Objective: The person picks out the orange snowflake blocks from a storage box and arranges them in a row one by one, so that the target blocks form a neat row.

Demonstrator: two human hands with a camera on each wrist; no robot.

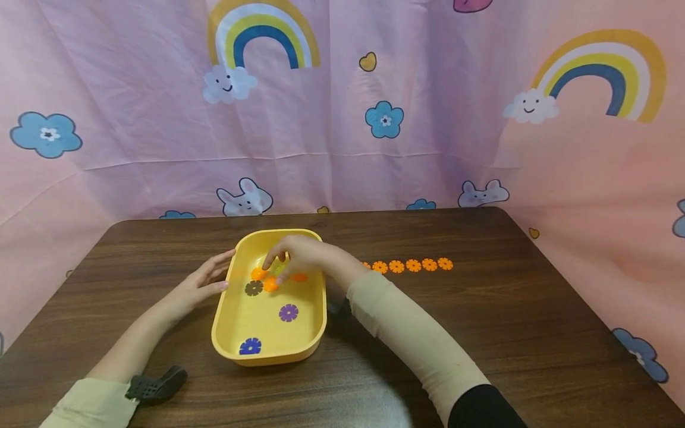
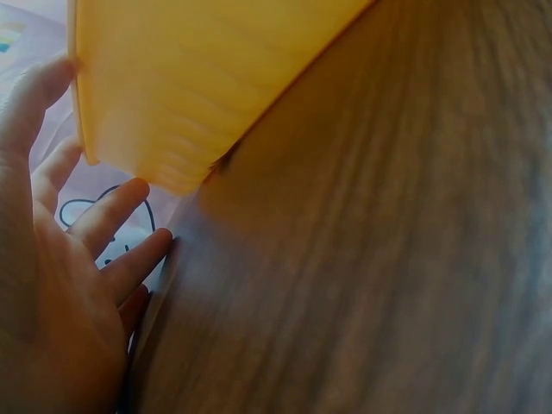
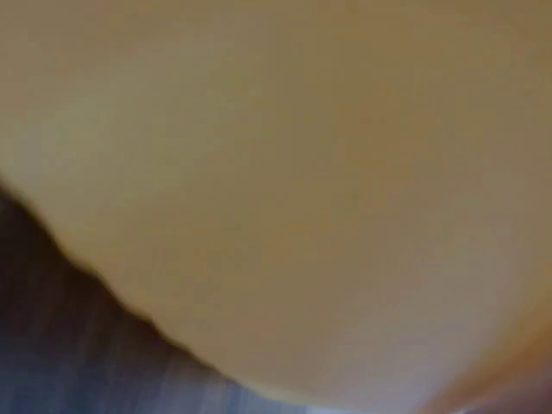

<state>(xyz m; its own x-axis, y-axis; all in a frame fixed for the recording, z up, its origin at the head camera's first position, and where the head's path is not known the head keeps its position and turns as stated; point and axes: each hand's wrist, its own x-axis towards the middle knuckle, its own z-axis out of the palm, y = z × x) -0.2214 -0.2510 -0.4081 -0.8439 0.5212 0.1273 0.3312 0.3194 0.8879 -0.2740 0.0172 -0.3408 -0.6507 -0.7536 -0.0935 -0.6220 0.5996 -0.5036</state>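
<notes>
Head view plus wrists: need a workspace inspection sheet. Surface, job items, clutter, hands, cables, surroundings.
Surface: dark wood-grain table.
Job items: yellow tray holding orange pieces, a purple piece, a blue piece and a dark piece; row of orange discs on the table, its near-arm end partly hidden.
Clutter: nothing seen.
Left hand: touches the tray's left side.
Right hand: reaches into the tray, fingertips at the orange pieces; grip unclear, right wrist view blurred.
Cables: nothing seen.
Surroundings: printed pink cloth behind the table and at both sides.
</notes>
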